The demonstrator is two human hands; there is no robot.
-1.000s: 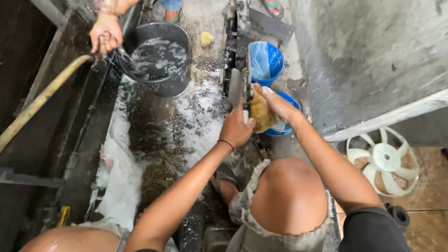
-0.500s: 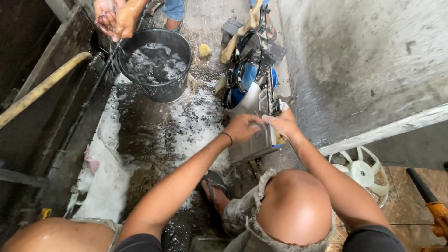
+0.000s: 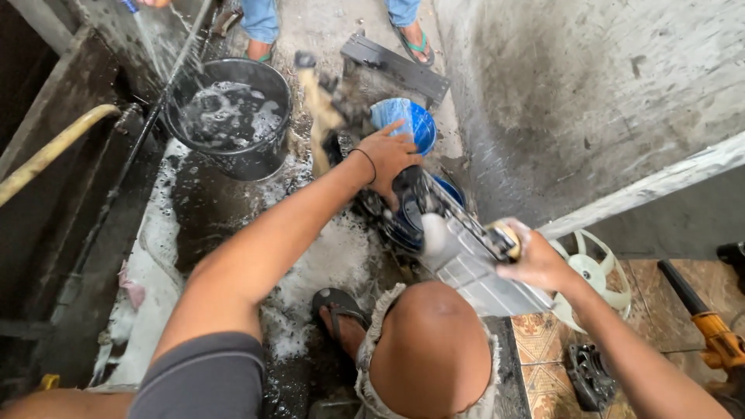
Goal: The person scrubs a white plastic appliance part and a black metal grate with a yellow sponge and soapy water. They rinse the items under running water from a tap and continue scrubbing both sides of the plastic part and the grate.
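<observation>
Wet hands (image 3: pixel 390 155) (image 3: pixel 537 262) grip a soapy, finned metal radiator (image 3: pixel 466 260).

On the wet floor (image 3: pixel 225 217), the bucket (image 3: pixel 233 159) of water stands far left, the machine part (image 3: pixel 434 225) lies right of it between the left hand (image 3: pixel 388 155) and the right hand (image 3: pixel 535 260), and the fan (image 3: pixel 601 283) rests near right behind it.

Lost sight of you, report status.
Left hand steadying dark machine part. Right hand gripping yellow sponge on it. Black bucket alongside, apart.
</observation>
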